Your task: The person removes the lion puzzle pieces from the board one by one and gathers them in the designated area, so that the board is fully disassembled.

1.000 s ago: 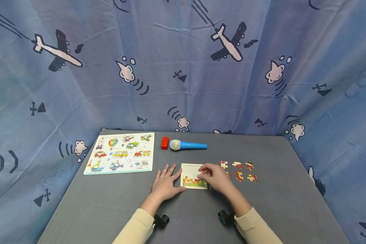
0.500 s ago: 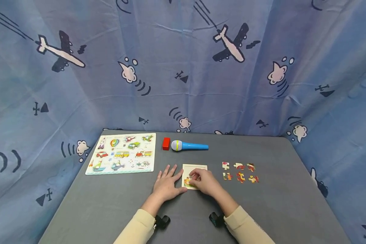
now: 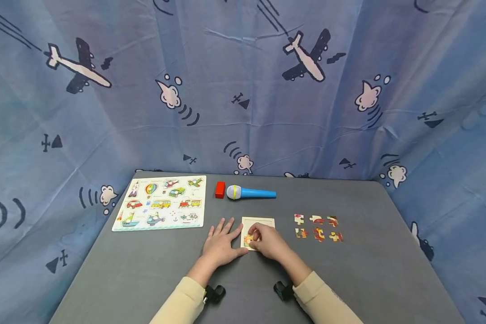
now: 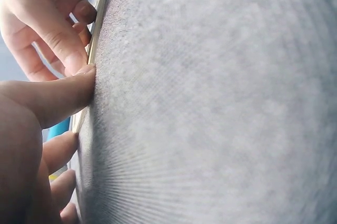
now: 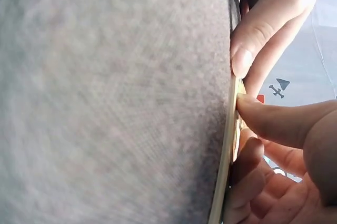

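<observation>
Square puzzle tray, with your right hand now over its near left part.
The tray, a thin, pale, wood-coloured frame, lies flat at mid-table with brightly printed pieces inside; one second ago your right hand was at its right side. That hand's fingers are curled, thumb on the printed surface; whether they pinch a piece, you cannot be told. Your left hand has kept its place, fingers spread, thumb and index tips against the tray's left edge. To the right, six loose pieces with knobbed outlines lie in two rows. Beyond sit a glossy red block, a blue toy microphone and, far left, a smooth picture board, all on a grey woven-textured cover.
</observation>
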Demonstrator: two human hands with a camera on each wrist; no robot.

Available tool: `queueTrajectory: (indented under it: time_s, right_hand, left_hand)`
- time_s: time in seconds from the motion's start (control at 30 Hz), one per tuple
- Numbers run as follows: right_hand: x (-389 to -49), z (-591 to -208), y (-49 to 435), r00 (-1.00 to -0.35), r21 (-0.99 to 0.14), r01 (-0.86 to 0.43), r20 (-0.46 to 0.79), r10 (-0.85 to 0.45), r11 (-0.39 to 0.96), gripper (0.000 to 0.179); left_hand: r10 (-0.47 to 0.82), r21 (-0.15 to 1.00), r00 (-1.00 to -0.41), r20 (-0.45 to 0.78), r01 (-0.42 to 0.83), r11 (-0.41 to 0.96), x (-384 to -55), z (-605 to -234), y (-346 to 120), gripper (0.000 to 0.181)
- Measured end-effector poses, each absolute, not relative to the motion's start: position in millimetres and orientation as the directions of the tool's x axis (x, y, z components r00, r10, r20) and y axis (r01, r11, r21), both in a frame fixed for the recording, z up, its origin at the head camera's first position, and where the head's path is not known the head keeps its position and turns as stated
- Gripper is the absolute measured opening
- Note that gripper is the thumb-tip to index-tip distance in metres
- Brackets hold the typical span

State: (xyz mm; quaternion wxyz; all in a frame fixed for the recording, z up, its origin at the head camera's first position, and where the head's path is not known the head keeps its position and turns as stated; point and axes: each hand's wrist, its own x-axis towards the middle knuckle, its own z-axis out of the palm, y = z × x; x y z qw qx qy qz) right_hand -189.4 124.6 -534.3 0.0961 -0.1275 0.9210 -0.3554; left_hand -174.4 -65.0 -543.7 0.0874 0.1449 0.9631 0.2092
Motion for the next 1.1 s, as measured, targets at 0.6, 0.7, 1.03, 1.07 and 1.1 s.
queueTrajectory:
  time_s: [0.6, 0.7, 1.03, 1.07, 1.1]
  right_hand:
    - [-186.1, -520.5, 130.4, -0.976, -0.794, -0.148, 0.020, -0.217, 0.590, 0.013]
    - [-184.9, -513.8, 138.0, -0.979, -0.808, -0.136, 0.022, -0.202, 0.573, 0.012]
    - [-176.2, -505.5, 176.7, -0.984, -0.803, -0.131, 0.036, -0.173, 0.581, 0.018]
    - [-175.3, -505.7, 181.5, -0.986, -0.799, -0.125, 0.033, -0.164, 0.588, 0.018]
    - [-174.2, -505.5, 186.1, -0.987, -0.795, -0.116, 0.028, -0.155, 0.596, 0.018]
  left_hand:
    - [0.308, 0.413, -0.944, -0.120, 0.234, 0.880, -175.5, -544.3, -63.9, 0.079]
    - [0.305, 0.410, -0.944, -0.123, 0.231, 0.882, -174.9, -543.1, -63.0, 0.080]
    - [0.304, 0.414, -0.945, -0.122, 0.230, 0.881, -175.2, -544.4, -63.1, 0.080]
    - [0.306, 0.414, -0.944, -0.122, 0.232, 0.880, -175.2, -544.9, -63.1, 0.080]
    - [0.308, 0.413, -0.943, -0.123, 0.233, 0.880, -175.2, -545.3, -63.2, 0.080]
